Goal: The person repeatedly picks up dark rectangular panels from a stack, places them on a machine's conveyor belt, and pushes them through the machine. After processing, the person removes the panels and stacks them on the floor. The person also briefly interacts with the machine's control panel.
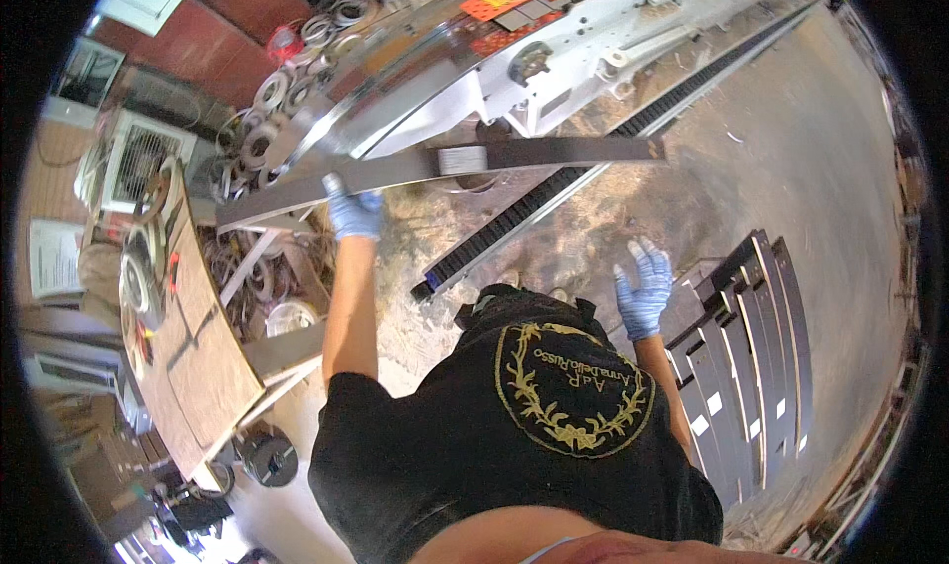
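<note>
- The long dark board [405, 172] stretches before me, crossing over the roller track [539, 200] in my view
- My left hand [354, 215] is clamped on its near edge toward the left end, probably to steady it
- My right hand [646, 292] holds nothing, fingers slightly apart
- Beside it, dark boards [769, 351] lie side by side, probably for easy reach

I can see a plywood-topped table [213, 391] at the left of the frame, pale rolls [138, 277] along its outer edge. Above it stands a grilled fan unit [143, 164]. Coils [259, 147] crowd the upper left (a bright red coil [285, 42] catches my eye). A white tub [290, 317] sits lower, and a black spool [269, 458] rests at lower left.
</note>
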The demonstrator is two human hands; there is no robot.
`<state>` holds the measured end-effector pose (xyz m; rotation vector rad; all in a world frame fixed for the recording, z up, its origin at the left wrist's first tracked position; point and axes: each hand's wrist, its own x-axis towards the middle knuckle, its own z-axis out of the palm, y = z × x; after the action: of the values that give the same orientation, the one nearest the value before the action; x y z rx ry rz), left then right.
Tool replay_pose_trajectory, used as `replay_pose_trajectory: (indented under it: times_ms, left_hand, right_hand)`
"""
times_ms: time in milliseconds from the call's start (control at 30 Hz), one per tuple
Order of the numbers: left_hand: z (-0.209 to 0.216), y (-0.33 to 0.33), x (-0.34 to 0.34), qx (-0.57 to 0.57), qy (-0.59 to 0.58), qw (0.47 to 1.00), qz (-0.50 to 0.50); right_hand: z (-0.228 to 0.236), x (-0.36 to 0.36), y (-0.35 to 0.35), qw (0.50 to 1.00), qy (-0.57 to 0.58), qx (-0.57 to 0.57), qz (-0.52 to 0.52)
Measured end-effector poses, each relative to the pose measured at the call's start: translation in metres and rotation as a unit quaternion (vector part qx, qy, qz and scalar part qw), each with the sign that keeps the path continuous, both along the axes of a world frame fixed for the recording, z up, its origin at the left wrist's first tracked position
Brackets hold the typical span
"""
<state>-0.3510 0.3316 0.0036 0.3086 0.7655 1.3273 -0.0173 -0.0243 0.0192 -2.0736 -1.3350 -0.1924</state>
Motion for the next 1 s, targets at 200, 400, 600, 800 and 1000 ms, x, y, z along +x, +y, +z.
replay_pose_trajectory:
  times_ms: [200, 400, 600, 800, 1000]
  left_hand:
    - [-0.026, 0.061, -0.074, -0.023, -0.017, 0.995, 0.100]
    - [-0.026, 0.089, -0.093, -0.054, -0.004, 0.981, 0.187]
    - [-0.030, 0.119, -0.097, -0.041, 0.176, 0.965, -0.188]
    - [-0.014, 0.114, -0.028, 0.334, 0.721, 0.606, -0.034]
    - [0.019, 0.141, 0.020, 0.352, 0.883, 0.290, -0.110]
  right_hand:
    - [-0.029, -0.021, -0.017, 0.993, 0.085, -0.071, -0.052]
    - [-0.037, -0.038, -0.013, 0.993, 0.086, -0.066, -0.053]
    - [-0.049, -0.041, -0.009, 0.993, 0.095, -0.054, -0.054]
    - [-0.059, -0.051, -0.007, 0.986, 0.119, -0.088, -0.073]
    - [-0.042, -0.063, 0.006, 0.980, 0.143, -0.123, -0.066]
